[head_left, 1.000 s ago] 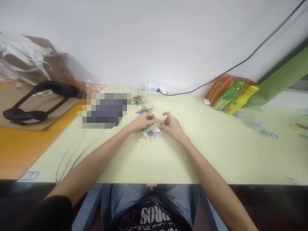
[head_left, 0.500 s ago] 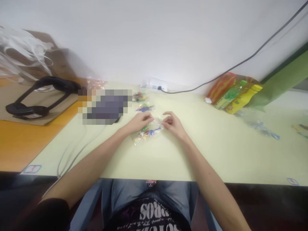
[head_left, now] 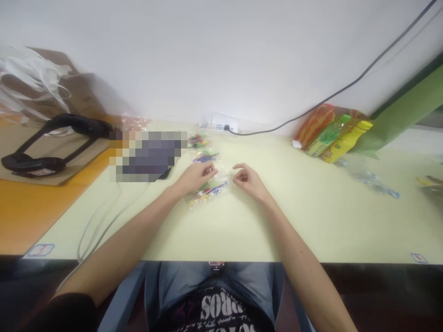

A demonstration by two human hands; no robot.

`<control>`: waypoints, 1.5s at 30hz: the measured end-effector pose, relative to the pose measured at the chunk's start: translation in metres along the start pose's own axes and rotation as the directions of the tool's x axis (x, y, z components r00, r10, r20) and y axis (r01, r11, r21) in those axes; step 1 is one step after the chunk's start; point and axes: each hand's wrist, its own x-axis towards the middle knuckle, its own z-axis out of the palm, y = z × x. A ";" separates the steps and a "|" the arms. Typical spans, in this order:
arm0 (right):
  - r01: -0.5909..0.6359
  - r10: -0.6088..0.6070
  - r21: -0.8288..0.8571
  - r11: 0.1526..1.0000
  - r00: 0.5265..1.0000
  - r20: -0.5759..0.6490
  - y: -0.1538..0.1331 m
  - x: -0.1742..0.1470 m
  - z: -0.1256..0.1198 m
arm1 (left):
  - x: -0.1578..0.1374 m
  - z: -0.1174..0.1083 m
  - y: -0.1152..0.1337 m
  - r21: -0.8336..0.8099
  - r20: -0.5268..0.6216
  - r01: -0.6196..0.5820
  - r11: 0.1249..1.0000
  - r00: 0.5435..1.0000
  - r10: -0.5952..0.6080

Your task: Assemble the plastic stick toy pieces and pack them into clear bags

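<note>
A clear plastic bag (head_left: 206, 197) with small red, yellow, green and blue parts lies in front of me, tilted a little. My left hand (head_left: 198, 177) pinches its upper part between thumb and fingers and covers some of it. Just right of the bag is my right hand (head_left: 249, 181). Its index finger arches out while the thumb and other fingers are curled together; whether a scrap of film is between them cannot be made out. Behind my left hand lies a second bag of blue and green parts (head_left: 205, 156).
Farther back are more colourful parts (head_left: 198, 140) and a white box (head_left: 221, 122) by the wall. A blurred-out dark device (head_left: 152, 157) lies left, beyond it a black frame (head_left: 57, 143). On the right stand a green bottle (head_left: 328, 136), a yellow bottle (head_left: 348, 142) and crumpled clear plastic (head_left: 375, 180).
My hands have drawn slightly apart, and the blue part in the bag has turned from face-on to nearly edge-on. The whole view has shifted a little.
</note>
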 end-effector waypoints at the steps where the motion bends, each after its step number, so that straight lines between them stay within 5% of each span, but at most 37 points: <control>1: -0.002 0.002 -0.004 1.000 1.000 -0.017 -0.001 0.000 0.000 | 0.000 -0.001 0.001 0.016 -0.001 -0.003 1.000 1.000 0.004; 9: -0.034 0.023 -0.067 0.997 0.988 -0.152 -0.015 0.000 0.013 | -0.002 -0.003 0.011 0.069 -0.030 -0.067 0.995 0.997 0.070; 24: -0.112 0.101 -0.119 0.987 0.990 -0.094 -0.017 -0.002 0.021 | -0.006 -0.005 0.014 0.245 -0.085 -0.229 0.942 0.963 0.256; 31: -0.237 0.241 0.165 0.957 0.971 -0.001 -0.034 -0.007 0.004 | -0.006 -0.004 0.009 0.242 -0.076 -0.209 0.948 0.969 0.233; 36: -0.201 0.178 0.288 0.936 0.978 0.104 -0.034 -0.009 -0.011 | -0.006 -0.003 0.012 0.171 -0.069 -0.192 0.966 0.976 0.206; 45: -0.135 0.151 0.291 0.947 0.988 -0.033 -0.015 -0.004 -0.028 | -0.006 -0.005 0.012 0.179 -0.095 -0.127 0.976 0.985 0.145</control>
